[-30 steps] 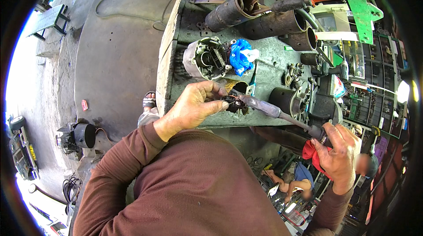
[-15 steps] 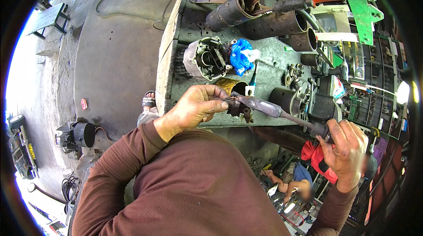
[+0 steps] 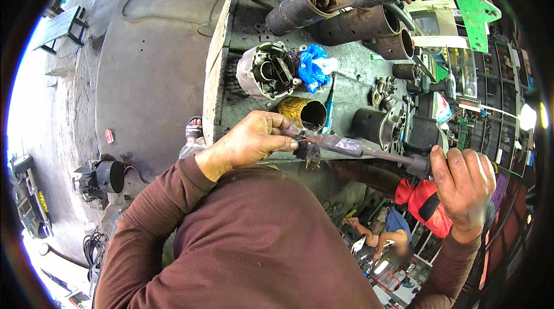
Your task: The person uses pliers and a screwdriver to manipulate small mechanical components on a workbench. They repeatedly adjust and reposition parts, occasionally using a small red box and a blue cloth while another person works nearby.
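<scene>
My left hand (image 3: 254,139) is closed, with thumb and forefinger pinching a small dark part with thin copper-coloured wire ends (image 3: 304,137). Below the fingertips hangs a blackened metal piece (image 3: 310,154); whether it joins the pinched part is hard to tell. My right hand (image 3: 464,185) is closed round the handle end of a large soldering iron (image 3: 384,154), held almost level. Its thick, dark head reaches the wire ends by my left fingertips. Just beyond stands a yellow-brown open cylinder (image 3: 301,111), with a thin blue tool (image 3: 329,110) lying beside it.
On the workbench (image 3: 353,92) are an alternator-like housing (image 3: 266,72), a blue plastic bag (image 3: 313,69), a dark cylindrical motor housing (image 3: 374,125) and several metal tubes (image 3: 360,26). Past the near edge, a person in red (image 3: 424,205) and another person (image 3: 389,234) are lower right.
My right hand has shifted slightly right with the iron's handle. The iron's head and blackened piece have tilted a little. A small white patch by the cylinder no longer shows.
</scene>
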